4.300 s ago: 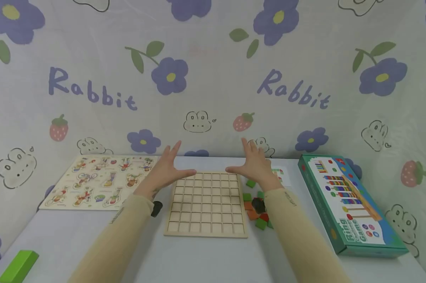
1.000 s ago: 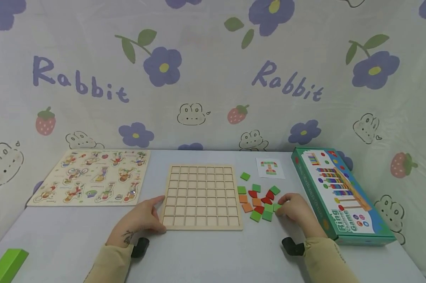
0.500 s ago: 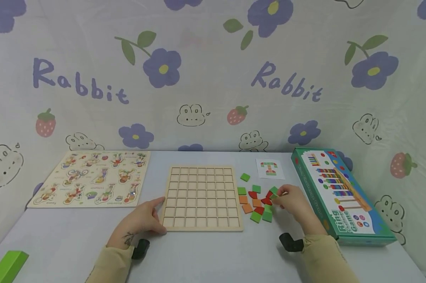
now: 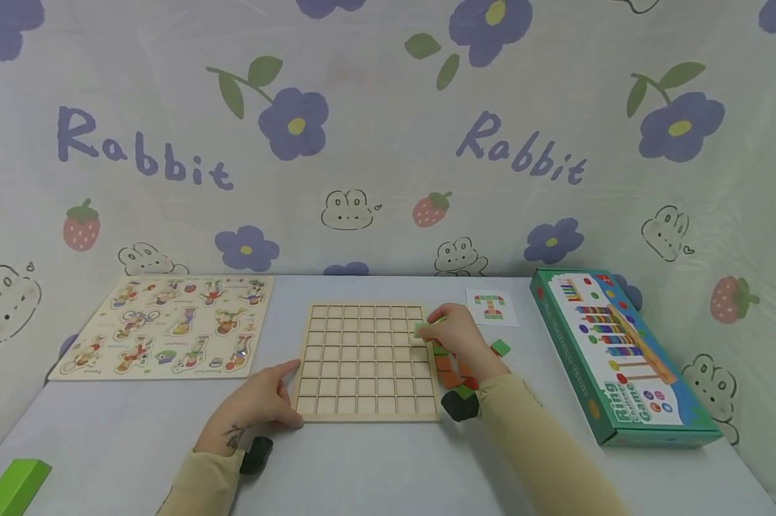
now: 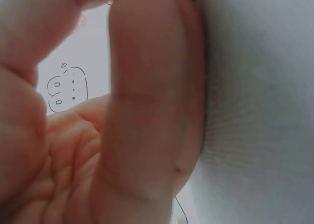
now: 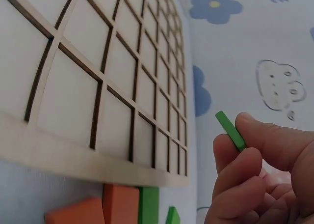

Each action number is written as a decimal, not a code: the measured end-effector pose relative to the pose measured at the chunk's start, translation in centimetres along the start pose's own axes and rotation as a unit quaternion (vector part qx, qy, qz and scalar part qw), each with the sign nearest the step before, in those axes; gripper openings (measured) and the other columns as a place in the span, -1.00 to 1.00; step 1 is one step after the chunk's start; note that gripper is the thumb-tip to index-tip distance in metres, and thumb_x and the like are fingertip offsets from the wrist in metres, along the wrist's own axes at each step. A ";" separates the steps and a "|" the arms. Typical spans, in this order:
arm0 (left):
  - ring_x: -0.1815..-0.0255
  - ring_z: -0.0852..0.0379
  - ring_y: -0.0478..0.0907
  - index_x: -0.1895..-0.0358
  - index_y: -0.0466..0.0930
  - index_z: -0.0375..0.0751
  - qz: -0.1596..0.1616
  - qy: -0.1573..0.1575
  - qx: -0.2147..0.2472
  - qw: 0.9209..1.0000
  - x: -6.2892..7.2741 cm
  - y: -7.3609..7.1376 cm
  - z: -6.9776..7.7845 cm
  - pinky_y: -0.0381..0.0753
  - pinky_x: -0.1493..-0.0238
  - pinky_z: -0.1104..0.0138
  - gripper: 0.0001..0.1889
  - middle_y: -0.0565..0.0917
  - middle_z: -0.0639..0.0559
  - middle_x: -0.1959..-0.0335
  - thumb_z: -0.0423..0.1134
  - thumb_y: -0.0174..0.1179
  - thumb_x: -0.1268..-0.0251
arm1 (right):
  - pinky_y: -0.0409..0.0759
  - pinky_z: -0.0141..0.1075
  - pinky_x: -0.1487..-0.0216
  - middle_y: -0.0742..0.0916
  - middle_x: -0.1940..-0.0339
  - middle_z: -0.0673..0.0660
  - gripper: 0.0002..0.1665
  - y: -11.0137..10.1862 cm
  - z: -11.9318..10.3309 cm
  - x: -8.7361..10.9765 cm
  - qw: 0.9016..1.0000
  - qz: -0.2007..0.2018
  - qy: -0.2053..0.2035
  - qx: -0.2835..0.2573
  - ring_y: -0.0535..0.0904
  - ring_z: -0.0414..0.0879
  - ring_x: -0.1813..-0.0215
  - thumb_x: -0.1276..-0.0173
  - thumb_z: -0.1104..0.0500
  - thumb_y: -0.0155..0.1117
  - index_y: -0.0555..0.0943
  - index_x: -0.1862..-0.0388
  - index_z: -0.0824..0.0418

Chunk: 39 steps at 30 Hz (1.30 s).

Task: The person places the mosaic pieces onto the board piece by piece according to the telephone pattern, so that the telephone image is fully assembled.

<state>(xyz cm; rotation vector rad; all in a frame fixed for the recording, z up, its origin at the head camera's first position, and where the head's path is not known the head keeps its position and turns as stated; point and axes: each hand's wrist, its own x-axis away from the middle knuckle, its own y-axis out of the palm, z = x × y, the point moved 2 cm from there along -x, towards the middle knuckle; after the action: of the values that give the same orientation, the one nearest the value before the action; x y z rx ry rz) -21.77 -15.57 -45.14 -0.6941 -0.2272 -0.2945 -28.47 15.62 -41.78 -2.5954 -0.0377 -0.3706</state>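
At left, picture board [image 4: 160, 341] lay flat. We saw left hand [image 4: 259, 398] rest against left edge of grid board [image 4: 367, 353], thumb and forefinger spread, not clamped; we judged light contact might have let board slide under sideways push. Green tile [image 6: 229, 129] showed at board's far right part, pinched in right hand [image 4: 461, 338]; narrow fingertip grip could, we judged, have let it slip. Loose tiles [image 4: 448, 378] lay beside board's right edge, partly hidden; sleeve [image 4: 536, 437], if lowered, risked scattering them. Pattern card [image 4: 506, 319] lay beyond.
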 end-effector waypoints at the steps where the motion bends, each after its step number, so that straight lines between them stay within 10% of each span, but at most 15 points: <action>1: 0.66 0.16 0.34 -0.37 0.21 -0.22 0.000 0.000 0.000 1.000 0.0 0.0 0.0 0.32 0.60 0.36 0.02 0.48 -0.02 0.64 -0.45 0.47 0.40 | 0.34 -0.34 0.58 0.64 0.52 0.12 -0.71 0.4 -0.1 -0.3 1.000 -0.002 -0.004 0.001 0.38 -0.16 0.62 -0.12 0.19 0.34 0.49 0.23 0.26; 17: 0.67 0.17 0.32 -0.37 0.19 -0.24 -0.004 0.009 0.001 1.000 0.3 0.0 0.1 0.30 0.61 0.36 0.02 0.47 -0.01 0.65 -0.45 0.47 0.39 | 0.34 -0.39 0.61 0.56 0.63 0.06 -0.81 3.5 -1.1 -1.8 0.996 0.021 0.001 0.083 0.39 -0.19 0.62 -0.07 0.23 0.38 0.55 0.39 0.26; 25: 0.66 0.17 0.33 -0.37 0.19 -0.25 -0.006 0.013 -0.010 1.000 0.2 0.0 0.1 0.31 0.61 0.36 0.02 0.47 0.00 0.65 -0.43 0.47 0.38 | 0.34 -0.31 0.49 0.62 0.36 0.05 -0.79 4.2 -1.3 -2.3 0.984 0.044 0.009 0.174 0.46 -0.11 0.40 -0.06 0.11 0.41 0.57 0.43 0.18; 39: 0.66 0.17 0.32 -0.37 0.19 -0.22 -0.003 0.008 -0.007 1.000 0.2 0.0 0.0 0.29 0.61 0.35 0.01 0.47 -0.01 0.64 -0.44 0.47 0.38 | 0.34 -0.29 0.60 0.56 0.58 0.01 -0.74 4.8 -1.8 -2.2 0.965 0.056 0.015 0.254 0.38 -0.16 0.55 -0.05 0.10 0.39 0.52 0.65 0.16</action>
<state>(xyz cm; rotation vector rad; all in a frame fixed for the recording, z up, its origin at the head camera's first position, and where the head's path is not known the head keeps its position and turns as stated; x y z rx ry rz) -21.57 -15.65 -45.04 -0.7055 -0.2111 -0.3070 -30.58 10.62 -43.20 -2.0731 0.0216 -0.3118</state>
